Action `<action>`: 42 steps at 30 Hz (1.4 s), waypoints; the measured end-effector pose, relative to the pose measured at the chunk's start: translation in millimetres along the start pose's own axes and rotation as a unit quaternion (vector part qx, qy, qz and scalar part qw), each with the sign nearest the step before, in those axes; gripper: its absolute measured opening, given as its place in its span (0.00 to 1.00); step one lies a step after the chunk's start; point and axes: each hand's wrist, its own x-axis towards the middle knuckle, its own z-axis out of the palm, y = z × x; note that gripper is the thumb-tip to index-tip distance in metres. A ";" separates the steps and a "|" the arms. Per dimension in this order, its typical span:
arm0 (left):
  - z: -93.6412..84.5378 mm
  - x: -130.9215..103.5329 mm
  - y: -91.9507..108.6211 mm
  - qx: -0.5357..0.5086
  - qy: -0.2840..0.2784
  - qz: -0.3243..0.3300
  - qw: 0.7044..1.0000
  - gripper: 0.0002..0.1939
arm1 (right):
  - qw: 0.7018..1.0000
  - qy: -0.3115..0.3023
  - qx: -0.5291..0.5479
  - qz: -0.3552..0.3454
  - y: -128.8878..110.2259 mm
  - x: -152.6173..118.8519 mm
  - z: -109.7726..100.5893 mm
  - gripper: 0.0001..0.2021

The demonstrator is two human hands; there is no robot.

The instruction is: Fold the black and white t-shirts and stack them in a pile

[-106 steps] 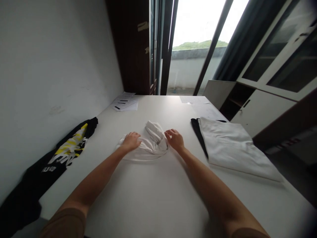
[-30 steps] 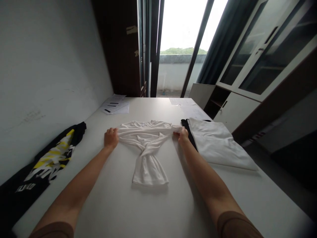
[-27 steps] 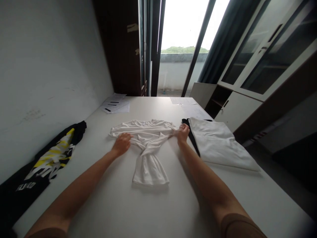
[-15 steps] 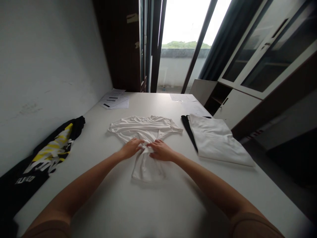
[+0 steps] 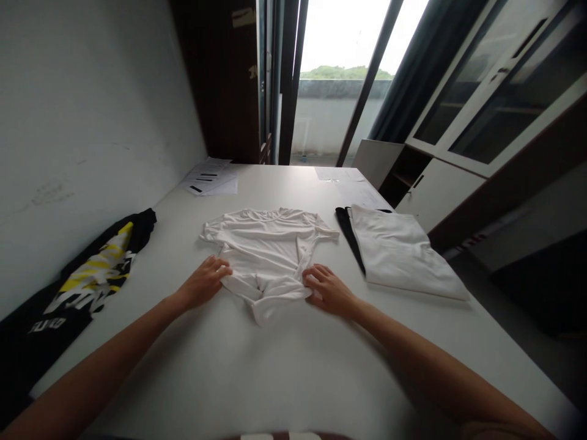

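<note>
A white T-shirt [image 5: 266,241] lies on the white table [image 5: 275,379], its collar toward the far side and its sleeves spread left and right. My left hand [image 5: 207,282] grips the shirt's left side low down, fingers pinched on the cloth. On the opposite side, my right hand [image 5: 329,288] pinches the right edge at about the same height. Between both hands the lower part of the shirt is bunched in folds, and a loose point of fabric hangs toward me.
Folded white and black clothes [image 5: 403,253] lie at the right. A black garment with yellow and white print [image 5: 98,269] rests along the left wall. Papers [image 5: 213,178] lie at the far left corner, more sheets [image 5: 342,177] at the far right. Cabinets [image 5: 449,183] stand beyond.
My hands have moved apart, left hand leftward and right hand rightward. The shirt's gathered middle has spread wide between them, and its lower end has drawn up from the near side.
</note>
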 end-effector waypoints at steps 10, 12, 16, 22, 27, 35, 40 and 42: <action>17.9 17.1 81.4 -0.151 -0.034 0.064 0.986 0.13 | 0.988 -0.122 0.095 0.011 -61.1 52.8 17.2 0.19; 11.7 9.0 70.6 -0.222 -0.041 0.051 0.973 0.13 | 0.978 -0.137 0.150 0.043 -60.4 48.1 9.5 0.11; -0.1 -23.4 40.5 -0.398 -0.068 0.006 0.915 0.13 | 0.954 -0.123 0.272 0.037 -56.9 20.9 -10.1 0.11; -16.1 -69.5 15.2 -0.506 -0.131 -0.132 0.842 0.24 | 0.938 -0.145 0.294 0.116 -60.7 -24.4 -34.6 0.23; -35.8 -82.6 16.6 -0.478 -0.265 -0.155 0.823 0.20 | 0.937 -0.236 0.242 0.083 -83.3 -35.9 -55.5 0.23; -56.3 -85.2 44.2 -0.326 -0.364 -0.059 0.870 0.14 | 0.980 -0.131 -0.025 0.150 -105.1 -39.0 -29.3 0.31; -53.4 -72.3 66.1 -0.260 -0.423 -0.051 0.867 0.19 | 0.988 -0.120 0.040 0.086 -111.9 -45.3 -19.7 0.17; -54.3 -69.4 68.5 -0.248 -0.423 -0.060 0.869 0.18 | 0.991 -0.111 0.061 0.054 -114.4 -52.9 -16.1 0.09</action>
